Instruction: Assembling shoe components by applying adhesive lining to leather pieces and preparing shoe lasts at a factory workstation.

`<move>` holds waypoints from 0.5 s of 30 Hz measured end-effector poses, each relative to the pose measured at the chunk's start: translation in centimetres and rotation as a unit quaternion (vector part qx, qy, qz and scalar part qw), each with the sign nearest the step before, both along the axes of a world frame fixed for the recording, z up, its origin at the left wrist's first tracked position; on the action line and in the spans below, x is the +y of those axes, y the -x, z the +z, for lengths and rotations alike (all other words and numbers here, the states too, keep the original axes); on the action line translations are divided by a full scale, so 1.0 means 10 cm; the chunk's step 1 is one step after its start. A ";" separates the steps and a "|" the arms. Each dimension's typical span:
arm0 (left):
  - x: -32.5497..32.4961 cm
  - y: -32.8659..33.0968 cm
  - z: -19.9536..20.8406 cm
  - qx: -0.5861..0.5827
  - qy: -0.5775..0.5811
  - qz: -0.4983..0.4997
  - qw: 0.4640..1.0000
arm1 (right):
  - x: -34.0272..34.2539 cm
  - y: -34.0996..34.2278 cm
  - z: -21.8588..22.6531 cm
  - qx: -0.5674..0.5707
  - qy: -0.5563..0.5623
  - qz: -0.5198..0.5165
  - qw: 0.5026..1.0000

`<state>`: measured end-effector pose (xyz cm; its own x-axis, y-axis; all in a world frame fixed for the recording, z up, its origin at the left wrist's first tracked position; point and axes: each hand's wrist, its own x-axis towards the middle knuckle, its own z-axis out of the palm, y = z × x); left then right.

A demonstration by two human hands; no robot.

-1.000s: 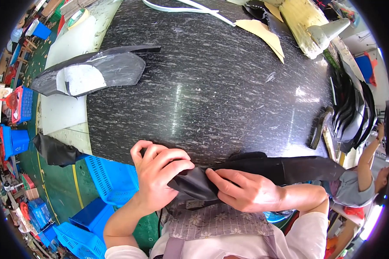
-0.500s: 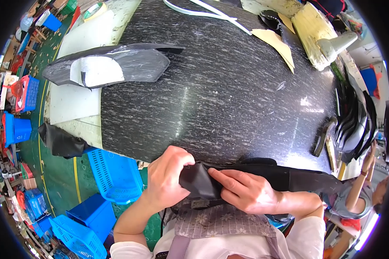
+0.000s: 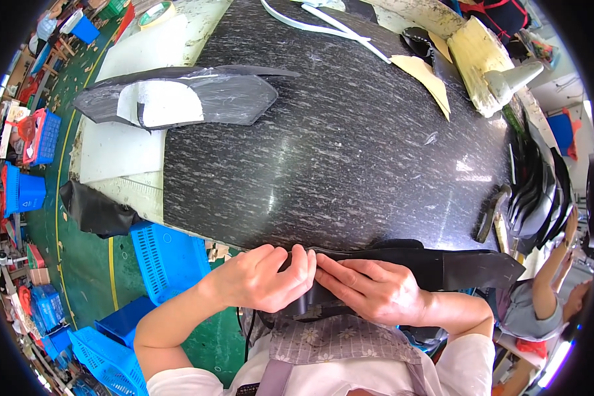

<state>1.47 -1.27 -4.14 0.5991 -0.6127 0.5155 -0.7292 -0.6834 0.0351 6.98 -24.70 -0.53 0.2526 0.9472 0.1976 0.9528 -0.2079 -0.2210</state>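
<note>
The black strip runs along the near edge of the tabletop, in front of the person's apron, with its angled end reaching out to the right and its other end worked between the two hands. The left hand has its fingers curled, the grip closed on the strip's left part; the exact pinch is hidden behind the knuckles. The right hand has its fingers stretched leftward, the grip drawn closed on the strip too, its fingertips just beside those of the left hand at the tabletop's edge. A little of the dark material shows below and between the hands. To the left, a grey panel with a white patch lies partly on a white sheet and partly on the dark surface. Beyond, toward the far edge, are thin white strips, a pale yellow piece and a yellowish block with a grey tapered object against it. At the right, a curved dark tool lies near a pile of black pieces. A blue basket stands below the tabletop's left side.
</note>
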 end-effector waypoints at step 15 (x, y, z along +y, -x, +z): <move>-0.06 -0.05 0.16 0.286 0.167 0.109 0.937 | 0.06 0.08 -0.09 -0.002 -0.061 -0.051 0.997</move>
<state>1.99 -1.87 -2.57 0.9283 -0.3050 0.2129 -0.3698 -0.6953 0.6163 6.22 -24.12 -1.47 0.3459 0.8850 0.3116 0.9288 -0.2760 -0.2472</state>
